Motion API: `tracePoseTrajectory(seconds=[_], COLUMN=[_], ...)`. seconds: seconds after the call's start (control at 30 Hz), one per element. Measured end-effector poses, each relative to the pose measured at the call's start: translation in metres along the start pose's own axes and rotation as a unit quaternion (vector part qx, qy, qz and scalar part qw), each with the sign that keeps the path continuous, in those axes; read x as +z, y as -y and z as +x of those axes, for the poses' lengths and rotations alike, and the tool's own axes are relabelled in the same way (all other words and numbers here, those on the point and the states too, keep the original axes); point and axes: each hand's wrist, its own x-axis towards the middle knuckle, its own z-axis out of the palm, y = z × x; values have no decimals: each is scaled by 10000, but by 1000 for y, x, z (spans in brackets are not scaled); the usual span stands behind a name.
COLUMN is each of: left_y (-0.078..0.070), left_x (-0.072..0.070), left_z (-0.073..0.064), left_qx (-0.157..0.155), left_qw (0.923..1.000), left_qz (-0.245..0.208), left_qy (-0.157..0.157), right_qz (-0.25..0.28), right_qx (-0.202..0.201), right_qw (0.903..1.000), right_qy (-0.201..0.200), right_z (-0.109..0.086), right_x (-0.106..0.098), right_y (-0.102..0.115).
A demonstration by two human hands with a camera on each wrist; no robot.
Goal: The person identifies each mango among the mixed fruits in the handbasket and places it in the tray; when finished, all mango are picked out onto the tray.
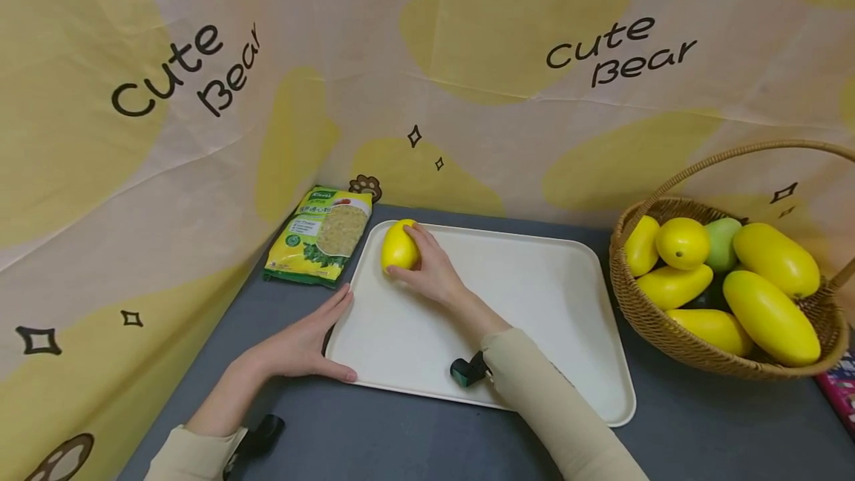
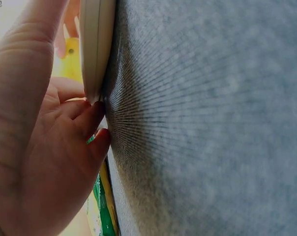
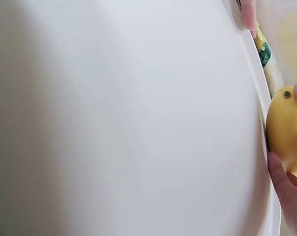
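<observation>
A white rectangular tray [image 1: 508, 303] lies on the dark grey table. Over its far left corner my right hand [image 1: 434, 266] holds a yellow lemon [image 1: 397, 247], thumb on the near side and fingers at the far side. The right wrist view shows the lemon [image 3: 286, 130] with a dark green stem spot, close to the tray's rim. My left hand [image 1: 300, 340] rests against the tray's near left corner, its fingers stretched along the left edge and its thumb at the front edge. In the left wrist view, fingertips of the left hand [image 2: 65, 132] touch the tray's side at table level.
A yellow-green Knorr packet [image 1: 320, 236] lies left of the tray. To the right stands a wicker basket [image 1: 641, 325] with a tall handle, holding several yellow fruits and a green one [image 1: 721, 243]. A patterned cloth [image 1: 494, 117] hangs behind and at the left.
</observation>
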Motion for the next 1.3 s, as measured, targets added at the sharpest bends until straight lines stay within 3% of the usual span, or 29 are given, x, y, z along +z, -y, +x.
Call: tracePoseTrajectory(seconds=[0.57,0.9,1.1,1.3], left_y=[2,2,2,1], left_x=[1,0,3,6], left_z=[0,2,5,2], left_qx=[16,190,187,123], left_qw=[9999,9997,9996,9997], left_qz=[-3,28,106,147], left_qy=[101,158,182,132], right_qz=[-3,33,780,2080], right_qx=[-19,75,664,966], right_qw=[10000,9999,9943,9726], right_qy=[92,66,-292,-381], right_z=[5,2,-15,-48], right_x=[4,0,-17,-64], right_y=[-1,1,11,31])
